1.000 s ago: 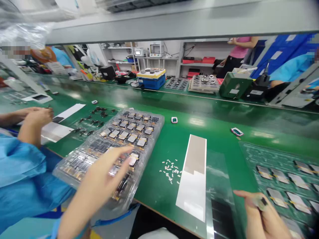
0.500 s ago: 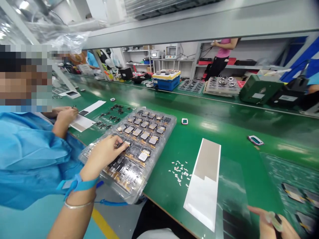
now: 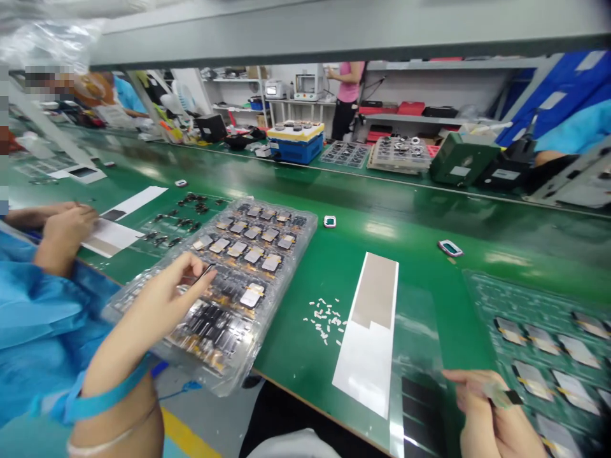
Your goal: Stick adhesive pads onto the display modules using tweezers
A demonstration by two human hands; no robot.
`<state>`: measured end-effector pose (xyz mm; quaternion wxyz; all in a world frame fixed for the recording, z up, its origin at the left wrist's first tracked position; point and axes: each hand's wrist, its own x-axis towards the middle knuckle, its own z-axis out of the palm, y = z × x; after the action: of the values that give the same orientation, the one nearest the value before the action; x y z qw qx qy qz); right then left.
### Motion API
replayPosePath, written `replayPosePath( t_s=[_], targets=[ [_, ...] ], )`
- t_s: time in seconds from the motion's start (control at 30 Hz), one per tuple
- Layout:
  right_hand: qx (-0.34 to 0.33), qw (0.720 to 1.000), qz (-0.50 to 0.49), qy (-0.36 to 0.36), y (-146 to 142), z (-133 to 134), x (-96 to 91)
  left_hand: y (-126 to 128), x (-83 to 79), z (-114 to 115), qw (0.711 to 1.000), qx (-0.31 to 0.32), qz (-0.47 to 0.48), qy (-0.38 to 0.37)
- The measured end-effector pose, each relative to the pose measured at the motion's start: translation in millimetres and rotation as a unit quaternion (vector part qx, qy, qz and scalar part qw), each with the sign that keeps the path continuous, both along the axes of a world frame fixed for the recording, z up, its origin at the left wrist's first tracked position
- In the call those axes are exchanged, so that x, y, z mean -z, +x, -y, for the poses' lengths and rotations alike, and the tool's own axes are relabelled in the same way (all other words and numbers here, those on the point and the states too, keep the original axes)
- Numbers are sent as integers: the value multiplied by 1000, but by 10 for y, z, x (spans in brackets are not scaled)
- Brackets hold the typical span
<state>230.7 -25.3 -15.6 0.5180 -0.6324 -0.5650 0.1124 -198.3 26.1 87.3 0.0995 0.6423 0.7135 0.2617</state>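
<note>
Just under the left hand (image 3: 157, 299) lies a clear plastic blister tray (image 3: 248, 356) packed with small display modules (image 3: 252, 296) on gold-toned flex tails, resting on the green worktop (image 3: 291, 388). The left fingers (image 3: 191, 270) reach over the tray's near half, with thumb and forefinger close around a thin dark strip; whether they actually grip it, I cannot tell. A blue strap (image 3: 105, 394) circles the wrist behind them.

The right hand (image 3: 491, 413) sits at the lower right, its fingers (image 3: 470, 381) pressed together on a small film piece (image 3: 501, 397) with a black end. Directly beside those fingers, to the right, a green patterned sheet (image 3: 539, 337) carries rows of silver-faced modules (image 3: 532, 380). To their left lie a dark film (image 3: 420, 407) and a long white-and-grey strip (image 3: 370, 331), with tiny white bits (image 3: 322, 321) scattered between that strip and the tray.

Beyond the left fingers, a co-worker's hands (image 3: 67, 232) work near a white sheet (image 3: 112, 238) and small dark brackets (image 3: 188, 213).
</note>
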Motion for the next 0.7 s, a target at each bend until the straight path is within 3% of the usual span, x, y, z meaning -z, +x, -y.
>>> replayPosePath(
  t_s=[0.07, 0.17, 0.27, 0.4, 0.53, 0.7],
  targets=[
    [-32, 999, -2, 17, 7, -5, -23, 267, 12, 146, 995, 34, 68, 58],
    [-43, 997, -13, 61, 52, -11, 20, 782, 117, 342, 977, 154, 136, 57],
    [-44, 994, -86, 57, 47, -17, 49, 1341, 297, 411, 932, 306, 196, 2],
    [-44, 989, -138, 19, -46, -47, -7, 1904, 572, 328, 882, 415, 208, -83],
    [-40, 984, -174, 15, -149, -90, -81, 2142, 757, 240, 861, 463, 183, -106],
    [-25, 981, -194, 13, -194, -97, -107, 2161, 804, 193, 862, 461, 207, -43]
  ],
)
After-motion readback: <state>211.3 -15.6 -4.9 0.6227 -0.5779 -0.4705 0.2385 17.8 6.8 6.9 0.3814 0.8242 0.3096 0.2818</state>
